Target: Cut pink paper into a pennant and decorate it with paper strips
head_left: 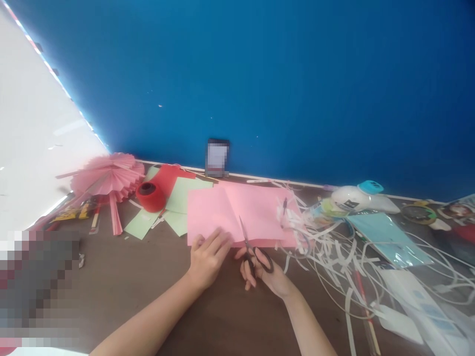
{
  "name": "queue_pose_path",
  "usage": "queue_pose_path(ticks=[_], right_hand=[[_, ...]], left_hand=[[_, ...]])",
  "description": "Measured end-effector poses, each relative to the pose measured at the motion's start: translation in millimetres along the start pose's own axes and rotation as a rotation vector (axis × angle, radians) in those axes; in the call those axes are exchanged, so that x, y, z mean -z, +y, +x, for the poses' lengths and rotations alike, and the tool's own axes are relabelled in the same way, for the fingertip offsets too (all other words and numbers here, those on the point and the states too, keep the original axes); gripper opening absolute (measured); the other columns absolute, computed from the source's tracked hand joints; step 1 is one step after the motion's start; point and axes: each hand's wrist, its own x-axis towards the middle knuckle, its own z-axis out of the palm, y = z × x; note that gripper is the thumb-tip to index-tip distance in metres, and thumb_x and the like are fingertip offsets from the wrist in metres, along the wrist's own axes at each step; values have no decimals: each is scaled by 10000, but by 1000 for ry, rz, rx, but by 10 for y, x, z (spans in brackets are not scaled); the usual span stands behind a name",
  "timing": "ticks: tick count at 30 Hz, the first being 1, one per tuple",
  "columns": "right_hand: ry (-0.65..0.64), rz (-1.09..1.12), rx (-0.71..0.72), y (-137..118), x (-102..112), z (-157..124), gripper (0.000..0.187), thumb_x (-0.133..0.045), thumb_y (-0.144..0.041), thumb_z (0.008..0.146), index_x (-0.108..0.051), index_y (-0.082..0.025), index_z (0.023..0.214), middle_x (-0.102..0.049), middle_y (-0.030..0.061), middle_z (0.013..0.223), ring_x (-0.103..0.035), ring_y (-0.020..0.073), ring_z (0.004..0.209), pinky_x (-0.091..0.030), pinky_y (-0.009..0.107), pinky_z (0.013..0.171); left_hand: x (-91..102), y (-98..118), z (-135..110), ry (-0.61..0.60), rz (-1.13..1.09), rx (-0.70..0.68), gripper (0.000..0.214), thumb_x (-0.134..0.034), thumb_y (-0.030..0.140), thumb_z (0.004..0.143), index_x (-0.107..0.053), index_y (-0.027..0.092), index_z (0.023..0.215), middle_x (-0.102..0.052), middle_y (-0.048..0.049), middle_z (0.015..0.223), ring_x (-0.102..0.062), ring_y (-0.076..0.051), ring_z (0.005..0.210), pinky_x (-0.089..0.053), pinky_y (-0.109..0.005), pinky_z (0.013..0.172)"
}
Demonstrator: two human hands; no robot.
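Note:
A pink sheet of paper lies on the brown table in front of me. My left hand presses its fingers flat on the sheet's near edge. My right hand grips black-handled scissors, fingers through the loops. The blades point away from me and lie into the near edge of the pink sheet, just right of my left hand.
A pink folded paper fan, a red spool and green paper sheets lie at the back left. White paper strips, a white and teal tool, a teal sheet and plastic sleeves crowd the right. A blue wall stands behind.

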Motion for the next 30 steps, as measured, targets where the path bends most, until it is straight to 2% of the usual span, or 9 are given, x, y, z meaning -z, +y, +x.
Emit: queue_pose_path(ticks=[8, 12, 15, 18, 20, 23, 25, 29, 30], right_hand=[[47, -10, -7, 3, -29, 15, 456, -396, -567, 804, -529, -155, 947, -436, -26, 401, -486, 168, 554, -493, 295, 456], [76, -2, 12, 17, -37, 30, 448, -397, -568, 799, -538, -157, 906, -436, -27, 399, -494, 168, 551, -490, 294, 452], [93, 1, 21, 33, -35, 40, 457, -397, -572, 796, -544, -152, 900, -445, -29, 411, -487, 156, 503, -484, 296, 450], [107, 4, 28, 45, -29, 47, 454, -404, -560, 802, -542, -154, 950, -463, -40, 428, -448, 122, 413, -467, 291, 445], [115, 30, 46, 44, -26, 53, 453, -400, -556, 806, -545, -154, 954, -464, -41, 428, -430, 114, 395, -448, 280, 430], [118, 101, 80, 26, -14, 63, 468, -373, -570, 806, -556, -155, 920, -421, -34, 395, -446, 145, 445, -408, 259, 391], [121, 145, 104, 2, 2, 67, 480, -360, -583, 801, -562, -159, 899, -396, -27, 384, -456, 165, 488, -385, 249, 377], [119, 196, 156, -64, 41, 56, 479, -352, -582, 797, -579, -166, 866, -377, -15, 382, -453, 180, 520, -348, 239, 360], [118, 195, 161, -81, 47, 51, 482, -347, -584, 795, -584, -169, 860, -373, -14, 381, -450, 182, 522, -340, 238, 357]], left_hand=[[18, -7, 23, -78, -17, 9, 308, -404, 78, 847, -612, 237, 1008, -662, -5, 1021, -534, -153, 1080, -287, -290, 784], [21, -6, 0, -49, -51, 21, 317, -443, 95, 815, -599, 251, 1043, -643, -33, 1049, -513, -196, 1089, -297, -327, 849], [63, 37, -15, -96, -307, -60, 300, -473, 145, 784, -600, 241, 1038, -640, -62, 987, -566, -186, 928, -374, -323, 784], [89, 111, 7, -341, -799, 37, 233, -440, 195, 783, -623, 191, 927, -613, -86, 869, -580, -147, 735, -440, -287, 667], [78, 148, 45, -502, -1131, 291, 193, -447, 235, 782, -602, 171, 877, -600, -92, 838, -580, -142, 670, -452, -287, 617], [59, 117, 118, -608, -1566, 740, 146, -501, 260, 743, -553, 168, 843, -607, -79, 795, -566, -129, 601, -427, -264, 543], [87, 7, 169, -702, -1769, 945, 125, -522, 247, 698, -554, 158, 779, -618, -99, 845, -575, -138, 656, -422, -255, 558], [244, -447, 260, -1211, -1912, 937, 216, -534, 325, 663, -595, 149, 772, -638, -162, 915, -592, -208, 738, -423, -279, 546], [285, -584, 278, -1251, -1897, 921, 239, -529, 362, 674, -601, 153, 766, -640, -166, 925, -594, -210, 724, -409, -266, 505]])
